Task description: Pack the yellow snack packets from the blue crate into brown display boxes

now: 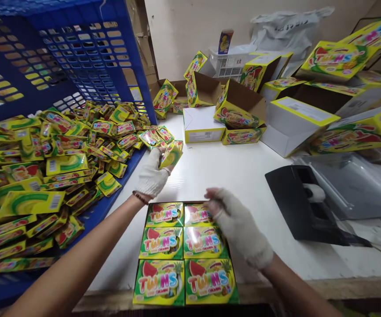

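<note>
My left hand (154, 174), in a white knit glove with bare fingertips, is closed around small yellow-green candy boxes (170, 156) at the edge of the blue crate. Several more boxes lie just beyond its fingers. My right hand (233, 220), gloved the same way and a little blurred, hovers at the upper right corner of an open display carton; its fingers are loosely bent and apart, and nothing shows in them. Inside that carton, TWINS candy boxes (166, 242) with watermelon pictures lie face up in two columns and three rows.
A blue plastic crate (141, 66) heaped with loose candy boxes (68, 163) fills the left. Empty display cartons (203, 123) are piled along the back and right. On the white table (197, 171), a black tape dispenser (286, 202) sits at the right beside a clear plastic cover (352, 185).
</note>
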Motion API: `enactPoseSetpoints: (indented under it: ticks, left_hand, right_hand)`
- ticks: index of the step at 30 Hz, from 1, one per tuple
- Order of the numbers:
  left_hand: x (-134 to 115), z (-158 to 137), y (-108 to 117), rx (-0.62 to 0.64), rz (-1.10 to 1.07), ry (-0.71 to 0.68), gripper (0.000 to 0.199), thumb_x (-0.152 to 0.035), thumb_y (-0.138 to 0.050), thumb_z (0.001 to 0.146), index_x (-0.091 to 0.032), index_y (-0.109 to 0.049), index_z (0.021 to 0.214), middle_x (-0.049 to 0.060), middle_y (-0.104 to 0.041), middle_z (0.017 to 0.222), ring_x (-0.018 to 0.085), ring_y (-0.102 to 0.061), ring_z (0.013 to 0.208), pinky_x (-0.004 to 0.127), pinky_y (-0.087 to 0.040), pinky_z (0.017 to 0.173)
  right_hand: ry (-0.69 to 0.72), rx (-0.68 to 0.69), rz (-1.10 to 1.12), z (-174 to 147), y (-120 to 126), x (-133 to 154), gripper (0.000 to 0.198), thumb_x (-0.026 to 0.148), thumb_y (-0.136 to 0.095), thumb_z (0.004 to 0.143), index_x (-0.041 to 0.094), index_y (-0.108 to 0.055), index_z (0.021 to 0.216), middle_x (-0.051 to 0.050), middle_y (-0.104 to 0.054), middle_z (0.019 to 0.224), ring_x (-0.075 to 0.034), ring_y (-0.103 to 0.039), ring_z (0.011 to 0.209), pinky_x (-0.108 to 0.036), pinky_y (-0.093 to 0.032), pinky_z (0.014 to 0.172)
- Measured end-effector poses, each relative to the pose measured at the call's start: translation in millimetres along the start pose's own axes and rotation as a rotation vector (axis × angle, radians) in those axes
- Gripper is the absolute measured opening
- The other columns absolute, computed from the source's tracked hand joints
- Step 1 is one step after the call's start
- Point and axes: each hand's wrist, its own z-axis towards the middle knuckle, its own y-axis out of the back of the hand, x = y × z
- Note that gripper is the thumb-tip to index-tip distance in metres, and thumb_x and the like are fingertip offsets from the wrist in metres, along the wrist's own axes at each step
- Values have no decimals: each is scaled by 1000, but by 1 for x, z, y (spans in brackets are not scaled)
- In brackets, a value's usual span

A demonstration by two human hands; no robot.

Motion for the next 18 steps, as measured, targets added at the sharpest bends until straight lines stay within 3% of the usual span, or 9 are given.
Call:
enactPoseSetpoints:
  ticks: [1, 3, 5, 7, 9, 11, 13, 15, 18]
  left_hand:
    - [-15, -10, 4, 2, 20, -110, 33, -22, -59, 74, -22, -54, 106, 5, -62, 101, 19, -60, 94, 35, -50, 86]
    - [-42, -31, 5, 39, 172, -458, 16, -21, -54, 79, -22, -60, 93, 5, -61, 88, 20, -59, 85, 38, -50, 81]
    - [-62, -51, 1, 117, 268, -745, 14, -20, -50, 83, -23, -63, 89, 4, -59, 79, 20, -58, 77, 40, -51, 76]
    - [-68, -69, -5, 155, 241, -830, 24, -19, -51, 82, -24, -62, 103, 6, -62, 91, 22, -60, 88, 43, -52, 80]
    - [-65, -82, -8, 145, 117, -718, 50, -21, -58, 78, -25, -51, 127, 11, -55, 123, 28, -54, 114, 48, -48, 94]
    - [-59, -88, -6, 151, -95, -461, 73, -28, -65, 75, -25, -33, 141, 14, -42, 139, 30, -49, 123, 49, -46, 99]
    - [-56, -88, -2, 225, -345, -154, 73, -37, -68, 75, -24, -33, 138, 12, -51, 128, 24, -59, 106, 42, -53, 89]
    - [-60, -83, -1, 274, -570, 96, 60, -42, -68, 76, -22, -42, 126, 6, -60, 104, 16, -63, 81, 32, -57, 70]
    - [-73, -78, -7, 170, -780, 237, 51, -43, -70, 74, -22, -43, 111, 1, -61, 89, 13, -63, 70, 28, -56, 59]
  right_hand:
    - [-102, -11, 142, 7, 6, 6, 37, 45, -48, 90, 19, -51, 117, -11, -64, 105, -19, -65, 84, -36, -56, 74]
    - [-257, 74, 375, 20, 18, 21, 50, 59, -43, 89, 20, -49, 119, -12, -64, 103, -20, -67, 77, -35, -57, 64]
    - [-324, 202, 474, 31, 27, 33, 51, 62, -47, 86, 20, -52, 113, -10, -66, 96, -19, -66, 72, -32, -55, 57]
    - [-295, 234, 402, 38, 34, 39, 41, 52, -61, 80, 19, -58, 105, -7, -67, 91, -18, -64, 75, -29, -53, 60]
    - [-222, 178, 257, 39, 39, 36, 38, 43, -67, 76, 17, -59, 102, -5, -66, 92, -18, -63, 79, -29, -53, 66]
    - [-179, 115, 140, 37, 40, 28, 40, 43, -66, 76, 17, -58, 105, -6, -64, 95, -18, -62, 80, -31, -53, 68]
    - [-167, 75, 125, 33, 37, 21, 44, 47, -67, 75, 18, -54, 106, -6, -63, 96, -19, -62, 80, -32, -53, 67]
    - [-134, 17, 248, 29, 29, 18, 50, 55, -67, 74, 21, -51, 107, -7, -63, 98, -20, -63, 83, -34, -54, 70]
    - [-19, -37, 524, 23, 12, 23, 54, 67, -55, 77, 26, -46, 112, -9, -64, 110, -23, -63, 96, -39, -55, 80]
